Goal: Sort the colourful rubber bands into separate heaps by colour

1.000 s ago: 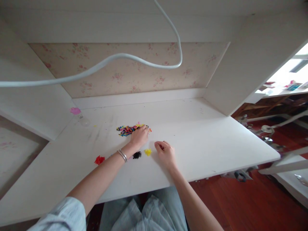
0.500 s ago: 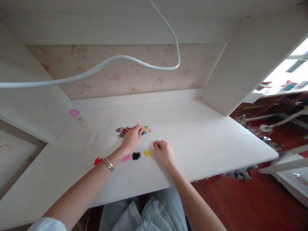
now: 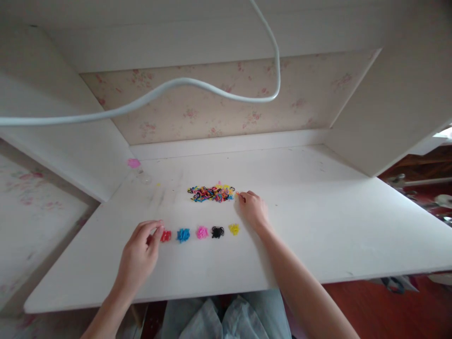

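Observation:
A mixed heap of small coloured rubber bands (image 3: 212, 193) lies on the white desk. In front of it runs a row of sorted piles: red bands (image 3: 165, 236), blue bands (image 3: 183, 235), pink bands (image 3: 202, 232), black bands (image 3: 218, 232) and yellow bands (image 3: 233, 229). My left hand (image 3: 144, 242) is at the left side of the red pile, thumb and fingers pinched together; anything between them is too small to make out. At the heap's right end, my right hand (image 3: 252, 207) has its fingers curled closed, with an orange band at the fingertips.
A pink piece (image 3: 133, 163) and a clear plastic item (image 3: 144, 177) lie at the desk's back left. A white cable (image 3: 183, 82) hangs across the view overhead. White panels (image 3: 374, 108) enclose the desk on both sides. The front edge (image 3: 197, 297) is close to my lap.
My left hand has moved from the mixed heap left and nearer to the red pile, uncovering the blue pile. My right hand has moved forward to the heap's right end. The view has turned left.

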`<action>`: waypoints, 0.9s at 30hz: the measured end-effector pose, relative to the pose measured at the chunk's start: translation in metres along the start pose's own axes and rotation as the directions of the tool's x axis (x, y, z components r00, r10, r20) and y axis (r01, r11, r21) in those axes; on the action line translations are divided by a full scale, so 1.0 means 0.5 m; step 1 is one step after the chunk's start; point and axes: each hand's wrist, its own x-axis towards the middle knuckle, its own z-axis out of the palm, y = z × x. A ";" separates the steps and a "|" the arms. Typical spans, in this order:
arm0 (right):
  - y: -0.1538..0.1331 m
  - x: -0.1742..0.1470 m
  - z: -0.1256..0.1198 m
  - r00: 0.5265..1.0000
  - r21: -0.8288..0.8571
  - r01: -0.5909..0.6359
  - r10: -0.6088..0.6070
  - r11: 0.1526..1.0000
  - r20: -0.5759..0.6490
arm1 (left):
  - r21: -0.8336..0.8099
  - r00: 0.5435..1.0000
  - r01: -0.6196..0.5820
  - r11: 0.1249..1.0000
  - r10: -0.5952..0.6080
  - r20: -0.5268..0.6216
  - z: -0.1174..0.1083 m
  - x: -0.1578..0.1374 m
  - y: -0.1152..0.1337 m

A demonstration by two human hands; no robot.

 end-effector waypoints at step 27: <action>0.029 -0.008 0.022 0.962 0.167 0.131 -0.084 0.977 -0.260 | 0.147 0.995 -0.023 0.989 0.009 0.098 -0.001 -0.069 -0.114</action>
